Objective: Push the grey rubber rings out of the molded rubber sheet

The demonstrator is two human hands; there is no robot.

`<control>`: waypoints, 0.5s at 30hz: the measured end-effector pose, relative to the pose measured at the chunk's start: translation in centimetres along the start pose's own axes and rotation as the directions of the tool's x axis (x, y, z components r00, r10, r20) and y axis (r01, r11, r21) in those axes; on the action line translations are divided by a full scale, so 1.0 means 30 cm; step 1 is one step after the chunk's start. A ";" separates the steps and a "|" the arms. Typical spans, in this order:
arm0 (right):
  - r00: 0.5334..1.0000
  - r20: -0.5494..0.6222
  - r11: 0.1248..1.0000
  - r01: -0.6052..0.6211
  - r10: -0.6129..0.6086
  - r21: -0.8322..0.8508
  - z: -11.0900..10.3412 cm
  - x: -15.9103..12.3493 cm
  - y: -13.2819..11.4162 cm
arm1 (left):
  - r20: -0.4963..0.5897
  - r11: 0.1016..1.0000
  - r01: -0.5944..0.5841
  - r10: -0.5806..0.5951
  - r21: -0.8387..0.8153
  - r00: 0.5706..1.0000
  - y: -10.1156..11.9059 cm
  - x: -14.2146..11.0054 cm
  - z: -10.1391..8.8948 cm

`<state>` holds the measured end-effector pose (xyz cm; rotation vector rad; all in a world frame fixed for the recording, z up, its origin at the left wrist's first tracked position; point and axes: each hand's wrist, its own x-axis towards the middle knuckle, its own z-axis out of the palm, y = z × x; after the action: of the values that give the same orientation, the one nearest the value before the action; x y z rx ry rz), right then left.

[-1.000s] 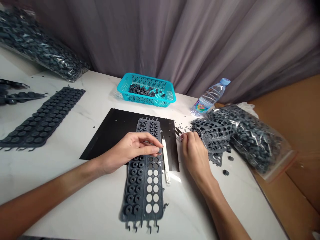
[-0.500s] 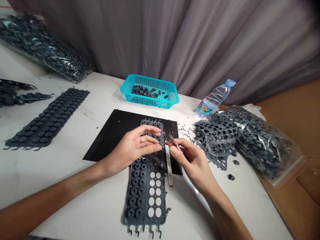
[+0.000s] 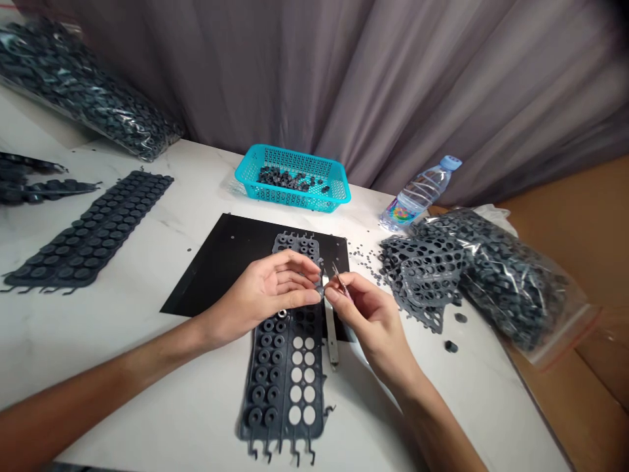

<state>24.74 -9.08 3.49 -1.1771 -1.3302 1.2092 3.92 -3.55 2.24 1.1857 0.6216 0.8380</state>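
Observation:
A dark grey rubber sheet (image 3: 275,387) studded with small rings lies lengthwise on the table, its far end on a black mat (image 3: 221,262). Several holes on its right side are empty. My left hand (image 3: 268,292) rests on the sheet's middle, fingers curled and pressing it down. My right hand (image 3: 366,314) is closed in a pinch on small scissors or tweezers (image 3: 339,278), tip pointing at the sheet next to my left fingertips. A metal tool (image 3: 333,334) lies along the sheet's right edge.
A turquoise basket (image 3: 295,190) holding loose rings stands behind the mat. A water bottle (image 3: 417,193), emptied sheets (image 3: 422,275) and a bag of sheets (image 3: 515,282) lie at the right. Full sheets (image 3: 88,233) and another bag (image 3: 83,92) lie at the left. Loose rings (image 3: 449,345) are scattered.
My right hand came from the pile at the right with the small tool and now meets my left fingers over the sheet. My left hand stayed on the sheet.

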 end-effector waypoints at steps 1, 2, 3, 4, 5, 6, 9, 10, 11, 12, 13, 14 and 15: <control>1.000 0.011 1.000 0.001 -0.001 -0.003 -0.001 -0.002 0.000 | 0.005 1.000 0.001 -0.001 -0.008 1.000 0.001 -0.001 0.003; 1.000 0.017 1.000 0.001 -0.001 -0.005 -0.001 -0.003 0.001 | 0.007 1.000 0.000 0.000 -0.013 1.000 0.003 -0.002 0.006; 1.000 0.024 1.000 -0.006 0.006 -0.007 -0.002 -0.005 0.003 | 0.005 1.000 0.000 0.000 -0.012 1.000 0.005 -0.003 0.009; 0.999 0.031 1.000 -0.015 0.015 -0.005 -0.003 -0.007 0.006 | 0.001 1.000 0.001 -0.001 -0.009 1.000 0.007 -0.004 0.012; 0.999 0.042 1.000 -0.024 0.024 0.000 -0.003 -0.009 0.009 | -0.001 1.000 0.002 -0.002 -0.006 1.000 0.008 -0.006 0.014; 0.998 0.056 0.999 -0.031 0.031 0.006 -0.004 -0.012 0.012 | -0.002 1.000 0.003 -0.003 -0.004 1.000 0.010 -0.007 0.015; 0.995 0.094 0.999 -0.040 0.039 0.014 -0.006 -0.016 0.019 | 0.004 1.000 0.016 -0.016 -0.012 1.000 0.013 -0.010 0.021; 0.994 0.102 0.999 -0.039 0.038 0.012 -0.008 -0.017 0.020 | 0.007 1.000 0.017 -0.017 -0.016 1.000 0.013 -0.010 0.024; 0.994 0.103 0.999 -0.037 0.035 0.013 -0.010 -0.016 0.021 | 0.009 1.000 0.016 -0.016 -0.018 1.000 0.013 -0.011 0.026; 0.995 0.099 0.999 -0.034 0.031 0.024 -0.014 -0.015 0.021 | 0.007 1.000 0.010 -0.010 -0.019 1.000 0.013 -0.011 0.029; 0.995 0.092 0.999 -0.032 0.028 0.042 -0.018 -0.013 0.021 | 0.002 1.000 -0.001 0.001 -0.020 1.000 0.012 -0.012 0.032; 0.996 0.085 0.998 -0.033 0.027 0.063 -0.023 -0.011 0.021 | -0.003 1.000 -0.013 0.013 -0.021 1.000 0.012 -0.012 0.034; 0.997 0.078 0.996 -0.036 0.030 0.078 -0.028 -0.009 0.020 | -0.008 0.999 -0.024 0.024 -0.021 1.000 0.011 -0.012 0.036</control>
<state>25.64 -9.25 2.92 -1.1098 -1.3115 1.3303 4.50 -4.39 2.85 1.1736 0.6047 0.8683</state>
